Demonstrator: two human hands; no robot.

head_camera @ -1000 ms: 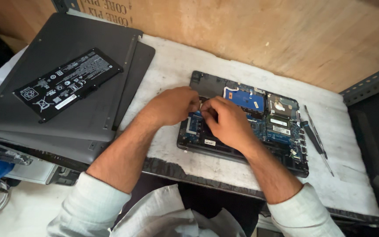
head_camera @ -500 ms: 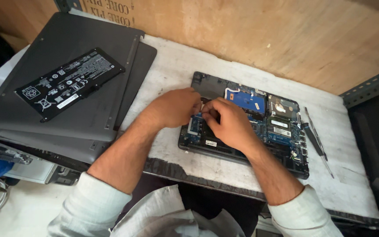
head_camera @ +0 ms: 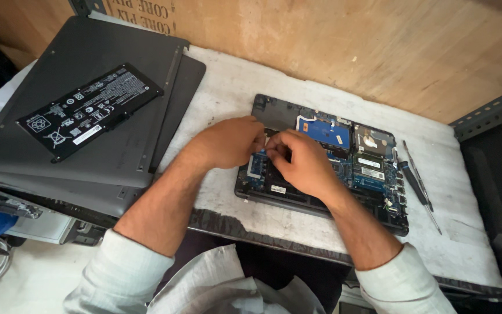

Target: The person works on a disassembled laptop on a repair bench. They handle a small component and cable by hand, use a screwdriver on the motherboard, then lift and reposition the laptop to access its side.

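- Opened laptop base (head_camera: pixel 326 160), circuit boards exposed, lies on the white-covered bench (head_camera: pixel 233 93), toward its right half, near the front edge.
- Left hand (head_camera: pixel 228 142) over the base's left part; fingers curled together, tips meeting the right hand's. Whether they pinch anything: cannot tell.
- Right hand (head_camera: pixel 300 163) rests on the boards, fingers bent and pressed close at the same spot.
- Screwdriver (head_camera: pixel 416 183) lies just right of the base.
- Black battery pack (head_camera: pixel 88 110) sits on stacked grey laptop covers (head_camera: pixel 117 157) at the bench's left end.

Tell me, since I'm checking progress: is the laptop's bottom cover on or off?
Off: the laptop lies with circuit boards exposed, both hands, left hand and right hand, working inside.
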